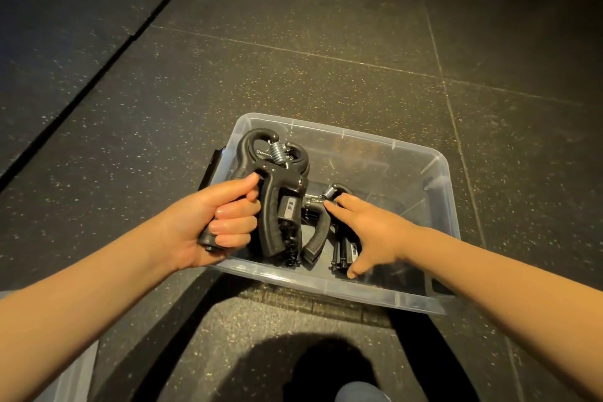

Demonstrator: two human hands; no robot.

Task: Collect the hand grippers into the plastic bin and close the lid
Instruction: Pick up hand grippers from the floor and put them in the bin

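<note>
Dark speckled rubber flooring (326, 42) with tile seams, dim warm light; person's shadow at the bottom edge.

Nearest, lower left: pale translucent plastic sheet (68, 375), probably the bin's lid, not yet fitted. Can't confirm.

Both bare forearms reach forward and converge on the plastic bin (342, 290), which stands open just ahead.

Left hand (215, 222): fist closed tight round one handle of a black hand gripper (277, 179), thumb across the top. Spring end points away and the free handle hangs over the bin's left side. Judged: held by one handle so it can be lowered straight in.

Right hand (368, 232): inside the bin, palm down, fingers extended, tips touching the spring end of a second gripper (318, 238) lying on the bin floor. Thumb splayed toward the near wall. No closed hold visible; reads as settling or shifting it to make room.

Far half of the bin holds nothing I can make out.
</note>
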